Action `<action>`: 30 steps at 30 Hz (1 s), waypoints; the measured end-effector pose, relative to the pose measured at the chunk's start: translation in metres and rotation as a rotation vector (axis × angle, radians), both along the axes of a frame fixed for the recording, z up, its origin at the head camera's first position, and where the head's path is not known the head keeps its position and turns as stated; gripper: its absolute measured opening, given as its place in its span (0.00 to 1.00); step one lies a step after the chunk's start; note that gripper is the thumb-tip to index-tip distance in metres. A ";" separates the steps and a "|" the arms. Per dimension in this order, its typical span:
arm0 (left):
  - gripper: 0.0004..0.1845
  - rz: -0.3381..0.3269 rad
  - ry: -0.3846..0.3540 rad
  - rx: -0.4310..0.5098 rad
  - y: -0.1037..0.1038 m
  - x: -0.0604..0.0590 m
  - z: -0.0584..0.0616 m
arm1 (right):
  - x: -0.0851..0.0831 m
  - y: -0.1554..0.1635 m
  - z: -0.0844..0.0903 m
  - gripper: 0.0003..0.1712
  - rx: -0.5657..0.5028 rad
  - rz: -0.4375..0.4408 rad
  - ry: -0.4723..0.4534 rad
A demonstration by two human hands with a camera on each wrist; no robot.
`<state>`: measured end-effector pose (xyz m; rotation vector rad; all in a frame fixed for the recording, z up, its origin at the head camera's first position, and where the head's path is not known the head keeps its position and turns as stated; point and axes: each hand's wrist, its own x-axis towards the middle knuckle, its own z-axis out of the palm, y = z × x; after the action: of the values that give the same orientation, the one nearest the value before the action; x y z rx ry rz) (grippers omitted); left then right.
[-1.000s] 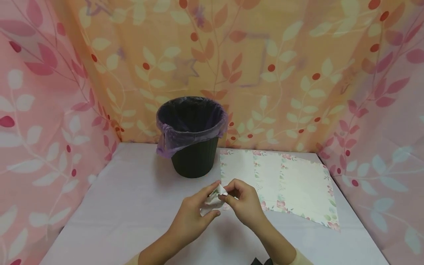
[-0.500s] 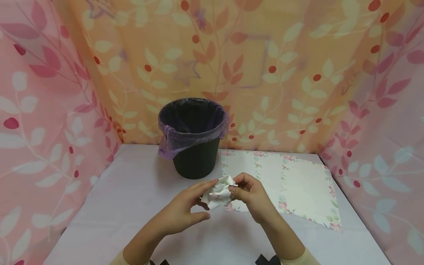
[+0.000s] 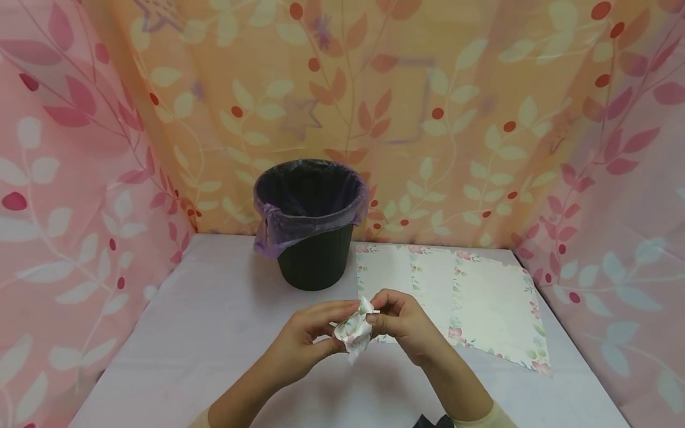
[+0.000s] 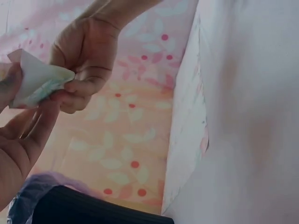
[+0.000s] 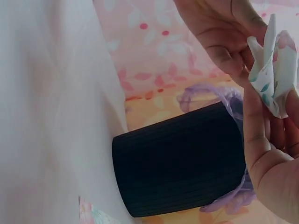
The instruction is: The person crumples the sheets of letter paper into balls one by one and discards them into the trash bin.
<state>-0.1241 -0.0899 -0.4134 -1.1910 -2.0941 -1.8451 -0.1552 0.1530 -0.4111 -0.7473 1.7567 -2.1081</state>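
Observation:
Between both hands, above the table, is a crumpled sheet of floral-edged paper (image 3: 354,330), white with pink and green print. The left hand (image 3: 307,339) pinches its left side between thumb and fingers. At the upper right of the paper, the right hand (image 3: 404,324) pinches it with thumb and bent forefinger. The left wrist view shows the crumpled paper (image 4: 39,81) with a pointed corner sticking out. In the right wrist view, folds of the same paper (image 5: 275,77) stand up between the fingers.
A black bin (image 3: 316,261) lined with a purple bag (image 3: 289,229) stands behind the hands. Several flat floral-edged sheets (image 3: 495,303) lie overlapping at the right on the white tabletop (image 3: 176,339). Patterned curtains (image 3: 401,119) enclose the back and sides.
The left hand first loosened off the paper, thumb apart, then pinched it again. The paper has turned and looks more bunched. The right hand kept its pinch with small shifts.

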 end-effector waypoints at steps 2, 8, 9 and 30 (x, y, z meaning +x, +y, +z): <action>0.29 0.039 0.021 0.018 0.004 0.002 -0.003 | 0.003 -0.001 0.001 0.04 0.044 -0.048 0.025; 0.19 0.187 -0.004 0.076 0.013 0.003 -0.013 | 0.016 -0.015 0.007 0.09 0.119 -0.265 0.057; 0.18 0.202 -0.038 0.090 0.013 0.004 -0.013 | 0.018 -0.019 0.007 0.09 0.126 -0.292 0.066; 0.23 0.025 -0.650 0.278 -0.001 -0.001 0.003 | 0.007 -0.023 0.008 0.27 0.215 -0.384 1.250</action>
<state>-0.1252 -0.0912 -0.4107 -0.5363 -1.9790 -2.6598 -0.1479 0.1302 -0.4030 -2.0713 2.8082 -1.6047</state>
